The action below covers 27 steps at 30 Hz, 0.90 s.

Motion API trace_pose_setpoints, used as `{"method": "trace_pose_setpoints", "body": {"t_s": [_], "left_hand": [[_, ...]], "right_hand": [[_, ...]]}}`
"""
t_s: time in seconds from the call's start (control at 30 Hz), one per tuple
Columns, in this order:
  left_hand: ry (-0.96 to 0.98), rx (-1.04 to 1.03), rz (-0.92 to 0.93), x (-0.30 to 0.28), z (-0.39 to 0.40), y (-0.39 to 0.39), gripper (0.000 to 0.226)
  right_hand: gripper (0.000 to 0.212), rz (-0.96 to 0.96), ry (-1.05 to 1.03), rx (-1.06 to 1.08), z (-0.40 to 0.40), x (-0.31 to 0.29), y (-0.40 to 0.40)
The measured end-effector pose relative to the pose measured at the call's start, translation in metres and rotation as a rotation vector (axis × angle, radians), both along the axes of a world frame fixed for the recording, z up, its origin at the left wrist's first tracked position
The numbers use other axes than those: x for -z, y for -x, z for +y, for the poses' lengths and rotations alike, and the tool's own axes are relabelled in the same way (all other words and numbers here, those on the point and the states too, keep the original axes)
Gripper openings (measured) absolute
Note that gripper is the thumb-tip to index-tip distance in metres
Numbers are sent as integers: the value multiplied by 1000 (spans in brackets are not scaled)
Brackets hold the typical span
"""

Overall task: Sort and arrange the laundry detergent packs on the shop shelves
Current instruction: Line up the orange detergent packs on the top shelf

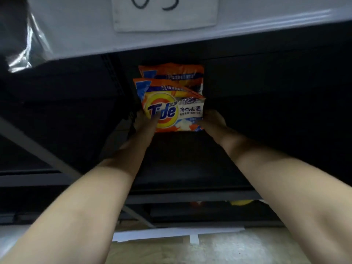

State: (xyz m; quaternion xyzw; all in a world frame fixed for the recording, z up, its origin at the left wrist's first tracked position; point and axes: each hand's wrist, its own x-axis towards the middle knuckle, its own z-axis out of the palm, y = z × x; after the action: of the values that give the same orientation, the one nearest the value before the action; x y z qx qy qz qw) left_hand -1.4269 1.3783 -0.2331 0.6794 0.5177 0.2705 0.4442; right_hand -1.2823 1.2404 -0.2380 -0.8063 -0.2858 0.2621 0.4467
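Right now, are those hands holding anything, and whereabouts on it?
Yes: the front orange Tide detergent pack, gripped by its lower side edges, left hand on its left, right hand on its right.

Dim shelf interior [266, 111], soft blur, wide-angle edge distortion

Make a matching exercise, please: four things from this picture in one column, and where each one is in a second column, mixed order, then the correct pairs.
Things:
1. front Tide pack
2. rear Tide pack
3. white paper label
4. clear plastic wrap

Places:
A. at the upper left, beside the white shelf edge
B. held between the left hand and the right hand
C. stuck on the white shelf edge above
D. farthest back on the dark shelf

Pairs: 1-B, 2-D, 3-C, 4-A
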Motion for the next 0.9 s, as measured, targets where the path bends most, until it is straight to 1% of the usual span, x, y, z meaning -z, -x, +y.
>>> {"method": "trace_pose_setpoints", "body": {"t_s": [0.03,0.1,0.2,0.3,0.37,0.43,0.47,0.53,0.67,0.77,0.9], "left_hand": [[-51,15,95,8,-10,6,75],[-165,61,260,13,-35,19,71],[-210,170,500,7,-76,37,64],[-273,386,708,-20,-130,50,57],[-282,508,807,-54,-174,58,52],[-427,620,887,-87,-215,69,47],[-520,667,895,-107,-235,73,44],[-643,721,859,-150,-271,83,39],[-739,767,737,-239,-323,96,39],[-840,777,640,-311,-342,102,38],[-954,744,509,-410,-345,103,36]], "right_hand": [[40,-67,63,-2,-9,3,7],[39,-129,152,18,-33,6,25],[44,-249,260,-71,-72,-6,54],[47,-289,392,-179,-115,-35,82],[48,-342,470,-253,-149,-62,96],[46,-422,494,-329,-180,-88,109],[45,-444,498,-354,-198,-108,113],[41,-471,474,-362,-234,-151,121],[42,-472,419,-329,-296,-247,134],[41,-542,316,-319,-329,-324,139],[39,-702,192,-293,-349,-428,130]]}}
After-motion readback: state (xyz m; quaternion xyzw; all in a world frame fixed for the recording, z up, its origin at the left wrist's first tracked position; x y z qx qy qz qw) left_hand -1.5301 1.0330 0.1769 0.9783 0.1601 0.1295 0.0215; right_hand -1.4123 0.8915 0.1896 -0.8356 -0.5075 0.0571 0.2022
